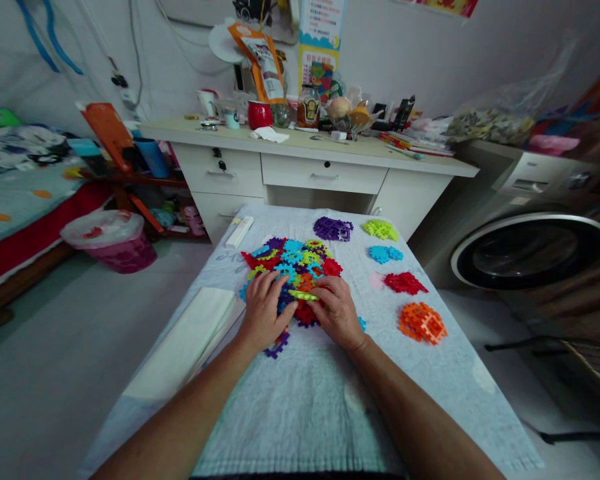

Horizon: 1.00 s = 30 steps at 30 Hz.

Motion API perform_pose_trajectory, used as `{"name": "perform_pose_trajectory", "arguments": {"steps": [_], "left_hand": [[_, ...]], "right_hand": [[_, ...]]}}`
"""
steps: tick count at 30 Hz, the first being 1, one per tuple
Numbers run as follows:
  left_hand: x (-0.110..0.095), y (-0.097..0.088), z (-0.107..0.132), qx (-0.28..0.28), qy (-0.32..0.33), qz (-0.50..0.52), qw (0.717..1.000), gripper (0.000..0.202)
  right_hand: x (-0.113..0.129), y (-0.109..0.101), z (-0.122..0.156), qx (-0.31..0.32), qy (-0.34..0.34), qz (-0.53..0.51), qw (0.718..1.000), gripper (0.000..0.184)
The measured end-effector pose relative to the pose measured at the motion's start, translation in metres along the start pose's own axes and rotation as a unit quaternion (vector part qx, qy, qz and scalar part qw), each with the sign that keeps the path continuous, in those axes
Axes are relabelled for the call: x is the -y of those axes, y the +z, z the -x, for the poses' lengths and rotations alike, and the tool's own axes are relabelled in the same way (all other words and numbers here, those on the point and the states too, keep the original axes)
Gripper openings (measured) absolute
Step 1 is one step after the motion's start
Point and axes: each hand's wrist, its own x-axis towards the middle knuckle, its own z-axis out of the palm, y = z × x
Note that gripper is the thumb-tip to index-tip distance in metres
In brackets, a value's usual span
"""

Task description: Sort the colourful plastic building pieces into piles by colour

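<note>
A mixed pile of coloured plastic interlocking pieces (pixel 293 261) lies in the middle of a table covered with a pale cloth (pixel 300 393). Both hands rest on the pile's near edge. My left hand (pixel 264 310) and my right hand (pixel 336 310) pinch the two ends of a lime-green piece (pixel 303 294) between them, fingers curled. Sorted heaps lie to the right: purple (pixel 333 229), lime green (pixel 381 230), light blue (pixel 385 254), red (pixel 405 283) and orange (pixel 423 323). A purple piece (pixel 277 347) sits by my left wrist.
A white flat box (pixel 190 340) lies along the table's left edge, a small white box (pixel 239 232) at the far left. Beyond stands a cluttered white desk (pixel 310 167). A washing machine (pixel 530 253) is on the right, a pink bin (pixel 111 240) and a bed (pixel 15 193) on the left.
</note>
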Motion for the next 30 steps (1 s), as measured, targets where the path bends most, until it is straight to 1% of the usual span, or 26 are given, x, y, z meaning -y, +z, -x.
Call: {"name": "perform_pose_trajectory", "arguments": {"steps": [4,7,10,14,16,19,22,24,27,29,30], "left_hand": [[-0.003,-0.005,0.001,0.02,0.018,0.004,1.0,0.054],[-0.006,-0.007,0.001,0.029,0.019,0.005,0.999,0.056],[-0.005,-0.007,0.002,0.035,0.012,-0.008,0.999,0.058],[-0.001,-0.003,0.006,0.047,0.01,-0.033,0.998,0.062],[0.0,0.001,0.007,0.051,0.01,-0.04,0.998,0.063],[0.0,0.006,0.008,0.052,0.01,-0.043,0.998,0.064],[-0.003,0.009,0.006,0.046,0.026,-0.032,0.998,0.063],[-0.006,0.01,0.004,0.04,0.04,-0.015,0.998,0.061],[-0.009,0.006,0.001,0.041,0.041,0.025,0.998,0.06],[-0.007,0.001,-0.004,0.039,0.019,0.056,0.998,0.057],[-0.004,-0.001,-0.008,0.034,-0.002,0.067,0.997,0.056]], "right_hand": [[-0.006,0.002,0.0,-0.039,0.067,0.019,0.997,0.011],[-0.012,0.004,-0.001,-0.015,0.096,0.038,0.995,0.012],[-0.014,0.006,-0.001,0.036,0.087,0.035,0.995,0.012],[-0.011,0.006,0.002,0.068,0.063,0.023,0.995,0.027],[-0.009,0.005,0.003,0.078,0.051,0.02,0.995,0.03],[-0.007,0.004,0.002,0.094,0.053,0.013,0.994,0.025],[-0.005,0.003,0.001,0.104,0.058,0.006,0.993,0.018],[-0.005,0.002,0.0,0.096,0.055,0.003,0.994,0.017],[-0.005,-0.001,0.0,0.063,0.058,-0.007,0.996,0.026],[-0.007,-0.003,0.0,0.025,0.078,-0.018,0.996,0.031],[-0.008,-0.004,0.0,-0.001,0.098,-0.025,0.995,0.033]]}}
